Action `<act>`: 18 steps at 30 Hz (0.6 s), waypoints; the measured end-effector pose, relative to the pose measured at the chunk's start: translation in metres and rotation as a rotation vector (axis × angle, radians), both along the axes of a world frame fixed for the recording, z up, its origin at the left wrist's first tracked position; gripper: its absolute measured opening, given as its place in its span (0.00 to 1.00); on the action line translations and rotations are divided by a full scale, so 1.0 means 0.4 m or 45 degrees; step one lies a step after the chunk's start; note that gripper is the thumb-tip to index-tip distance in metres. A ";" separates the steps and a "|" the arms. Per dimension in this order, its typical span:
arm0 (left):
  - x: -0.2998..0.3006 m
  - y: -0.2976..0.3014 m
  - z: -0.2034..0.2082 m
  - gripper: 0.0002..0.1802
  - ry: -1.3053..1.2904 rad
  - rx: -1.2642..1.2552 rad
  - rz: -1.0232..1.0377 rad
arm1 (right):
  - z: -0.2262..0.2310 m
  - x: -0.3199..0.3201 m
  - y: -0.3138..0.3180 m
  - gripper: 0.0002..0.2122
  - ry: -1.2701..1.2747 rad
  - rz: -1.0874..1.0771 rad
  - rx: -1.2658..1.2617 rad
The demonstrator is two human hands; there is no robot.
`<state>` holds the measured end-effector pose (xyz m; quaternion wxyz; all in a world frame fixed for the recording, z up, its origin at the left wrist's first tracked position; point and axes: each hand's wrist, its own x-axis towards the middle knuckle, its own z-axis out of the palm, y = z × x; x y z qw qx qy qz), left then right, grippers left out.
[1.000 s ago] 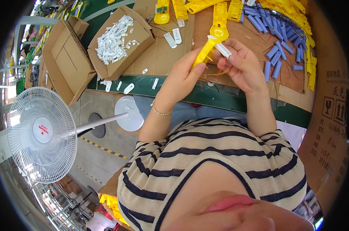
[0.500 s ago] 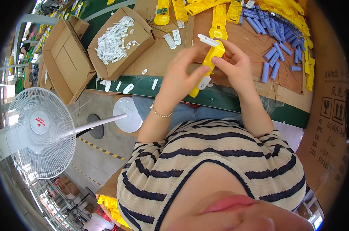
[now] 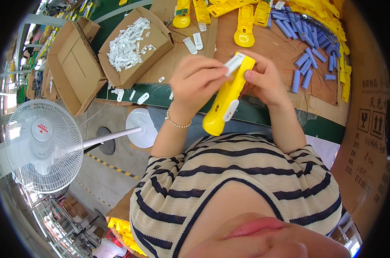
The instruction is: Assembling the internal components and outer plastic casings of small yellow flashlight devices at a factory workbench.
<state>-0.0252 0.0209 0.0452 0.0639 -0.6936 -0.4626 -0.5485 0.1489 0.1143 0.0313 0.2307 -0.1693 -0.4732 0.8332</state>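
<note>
My right hand (image 3: 268, 81) grips the upper end of a yellow plastic flashlight housing (image 3: 216, 115), thumb on its side. The housing slants over the table's front edge, its wide end lowest and towards me. A white oval switch plate (image 3: 231, 110) sits on its side. The fingers of my left hand (image 3: 195, 81) are closed on the lower end of a white plastic strip (image 3: 234, 64), which lies against the housing's upper end. I cannot tell whether the strip is attached there. Thin red wire shows beside my right palm.
Left of my hands, a cardboard box (image 3: 162, 56) holds many small white parts. Yellow housings (image 3: 244, 38) lie at the far side, and blue cylindrical cells (image 3: 306, 66) with wires are heaped at right. A white fan (image 3: 44, 146) stands at left, a large carton (image 3: 367, 142) at right.
My left hand has gone from the housing's body to the white strip. The housing has turned, showing more of its side and wide end, and the strip now lies closer along it.
</note>
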 end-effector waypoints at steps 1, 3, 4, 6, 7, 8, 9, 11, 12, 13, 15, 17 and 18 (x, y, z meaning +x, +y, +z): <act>0.006 -0.002 -0.007 0.13 -0.002 0.000 -0.005 | -0.006 0.001 0.001 0.29 0.049 -0.031 -0.045; 0.014 -0.006 -0.022 0.10 -0.647 -0.530 -0.392 | -0.008 0.000 -0.006 0.26 0.111 -0.027 -0.086; 0.005 0.000 -0.031 0.20 -0.779 -0.635 -0.589 | -0.009 -0.001 -0.008 0.23 0.176 -0.018 -0.127; 0.010 0.001 -0.016 0.27 -1.053 -0.822 -0.710 | -0.011 -0.004 -0.005 0.23 0.149 0.031 -0.151; 0.014 0.000 -0.006 0.33 -1.328 -1.007 -0.828 | -0.013 -0.006 -0.006 0.22 0.123 0.082 -0.175; 0.015 0.000 -0.013 0.33 -1.330 -1.006 -0.823 | -0.019 -0.006 -0.009 0.22 0.123 0.086 -0.176; 0.015 0.007 -0.024 0.36 -1.498 -1.089 -1.011 | -0.028 -0.006 -0.011 0.22 0.121 0.086 -0.089; 0.018 0.016 -0.033 0.39 -1.663 -1.166 -1.205 | -0.027 -0.008 -0.009 0.22 0.118 0.086 0.001; 0.022 0.020 -0.034 0.39 -1.624 -1.209 -1.020 | -0.017 -0.011 -0.007 0.22 0.044 -0.111 0.017; 0.026 0.023 -0.035 0.39 -1.582 -1.248 -0.836 | -0.009 -0.015 -0.005 0.22 -0.031 -0.309 0.033; 0.029 0.020 -0.047 0.40 -1.587 -1.308 -0.781 | 0.001 -0.016 -0.004 0.22 -0.052 -0.368 0.094; 0.027 0.013 -0.062 0.41 -1.882 -1.296 -1.119 | 0.010 -0.004 0.004 0.20 -0.039 -0.053 0.100; 0.028 0.013 -0.061 0.41 -1.882 -1.297 -1.121 | 0.007 -0.003 0.002 0.20 -0.040 -0.055 0.100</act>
